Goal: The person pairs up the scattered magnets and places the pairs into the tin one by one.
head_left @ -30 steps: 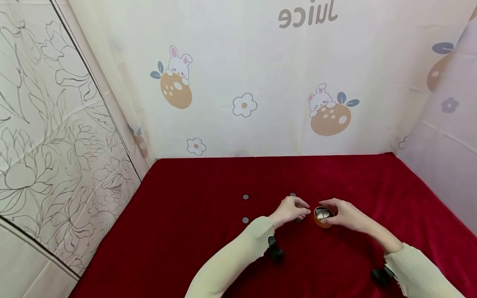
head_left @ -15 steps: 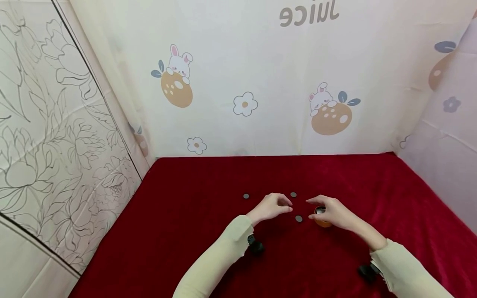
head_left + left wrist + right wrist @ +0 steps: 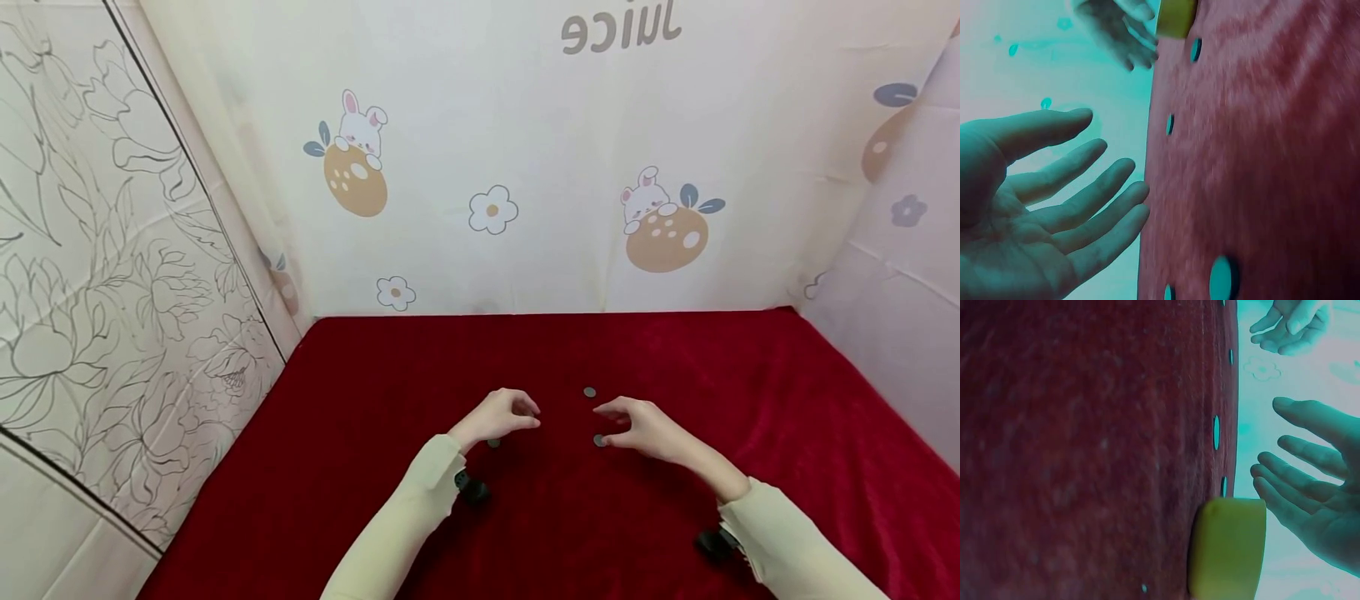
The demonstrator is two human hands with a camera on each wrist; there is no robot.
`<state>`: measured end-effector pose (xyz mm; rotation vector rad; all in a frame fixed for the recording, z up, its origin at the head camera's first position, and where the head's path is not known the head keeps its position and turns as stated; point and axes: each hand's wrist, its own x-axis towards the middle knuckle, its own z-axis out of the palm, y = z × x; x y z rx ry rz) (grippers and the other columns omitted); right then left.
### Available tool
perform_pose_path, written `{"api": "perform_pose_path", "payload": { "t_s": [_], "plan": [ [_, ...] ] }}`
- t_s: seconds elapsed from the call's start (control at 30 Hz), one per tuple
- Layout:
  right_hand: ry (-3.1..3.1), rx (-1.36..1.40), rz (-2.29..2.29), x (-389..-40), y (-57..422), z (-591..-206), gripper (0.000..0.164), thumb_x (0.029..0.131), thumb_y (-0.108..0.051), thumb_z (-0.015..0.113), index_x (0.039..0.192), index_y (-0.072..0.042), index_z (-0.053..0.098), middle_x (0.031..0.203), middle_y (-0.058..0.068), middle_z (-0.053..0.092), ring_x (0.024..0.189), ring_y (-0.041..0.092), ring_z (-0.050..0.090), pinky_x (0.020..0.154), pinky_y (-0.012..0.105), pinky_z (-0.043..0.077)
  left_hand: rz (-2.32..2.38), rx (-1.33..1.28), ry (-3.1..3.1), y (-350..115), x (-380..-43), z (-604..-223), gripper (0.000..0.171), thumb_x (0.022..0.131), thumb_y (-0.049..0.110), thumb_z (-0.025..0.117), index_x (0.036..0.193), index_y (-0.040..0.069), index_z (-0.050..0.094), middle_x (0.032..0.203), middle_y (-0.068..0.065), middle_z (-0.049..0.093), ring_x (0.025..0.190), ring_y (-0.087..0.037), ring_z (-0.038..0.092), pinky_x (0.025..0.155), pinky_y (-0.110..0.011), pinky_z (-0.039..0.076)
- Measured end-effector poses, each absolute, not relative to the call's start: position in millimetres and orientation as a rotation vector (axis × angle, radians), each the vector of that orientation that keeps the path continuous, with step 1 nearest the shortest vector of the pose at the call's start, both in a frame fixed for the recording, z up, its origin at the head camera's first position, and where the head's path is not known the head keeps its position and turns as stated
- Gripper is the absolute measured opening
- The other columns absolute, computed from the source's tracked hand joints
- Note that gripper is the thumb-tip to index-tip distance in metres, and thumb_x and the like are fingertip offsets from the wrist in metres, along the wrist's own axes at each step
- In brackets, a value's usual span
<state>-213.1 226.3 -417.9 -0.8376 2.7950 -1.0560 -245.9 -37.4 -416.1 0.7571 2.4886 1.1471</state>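
Note:
My left hand (image 3: pixel 498 415) hovers over the red cloth, fingers apart and loosely bent, with nothing in it. Below its wrist shows one small flat grey disc (image 3: pixel 493 443). The right hand (image 3: pixel 641 427) is likewise relaxed and holds nothing, its thumb overlapping the edge of a second disc (image 3: pixel 600 440) in the head view. A third disc (image 3: pixel 589 392) lies farther back. Hidden behind the right hand in the head view, a small round container stands on the cloth; its yellowish side wall (image 3: pixel 1229 550) shows in the right wrist view, below the right fingers.
Red velvety cloth (image 3: pixel 390 467) covers the table up to its back edge. A pale curtain (image 3: pixel 555 125) with rabbit prints hangs behind, and flower-patterned panels (image 3: pixel 172 275) stand at the left. Each wrist carries a small black camera (image 3: pixel 472 489).
My right hand has let go of the container and moved left in front of it. The left hand has drawn away to the left, uncovering the discs near the container.

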Motion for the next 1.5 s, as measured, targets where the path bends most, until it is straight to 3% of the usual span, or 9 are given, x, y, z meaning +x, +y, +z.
{"api": "perform_pose_path", "payload": {
  "t_s": [0.4,0.7,1.5],
  "plan": [
    [2.732,-0.855,-1.049,-216,221,-424,0.035,0.074,-0.007,0.069,0.104,0.008,0.059,0.098,0.017,0.06,0.084,0.028,0.059,0.069,0.033,0.049,1.03,0.766,2.527,-74,-246,-421,0.021,0.08,0.008,0.065,0.099,0.0,0.063,0.096,-0.01,0.062,0.086,-0.018,0.059,0.07,-0.023,0.047],
    [2.713,-0.895,-0.996,-217,216,-427,0.033,0.073,-0.004,0.069,0.102,0.01,0.059,0.091,0.016,0.06,0.079,0.027,0.059,0.066,0.028,0.049,0.964,0.751,2.56,-88,-245,-425,0.021,0.074,0.006,0.07,0.094,0.003,0.064,0.092,-0.005,0.062,0.086,-0.02,0.057,0.071,-0.026,0.046],
    [2.77,-0.853,-0.851,-221,207,-431,0.02,0.068,0.008,0.065,0.088,0.009,0.063,0.082,0.012,0.059,0.072,0.023,0.059,0.059,0.024,0.047,0.829,0.775,2.574,-82,-250,-439,0.016,0.072,0.004,0.071,0.088,0.006,0.066,0.079,-0.001,0.059,0.072,-0.012,0.053,0.062,-0.021,0.043]
  ]
}}
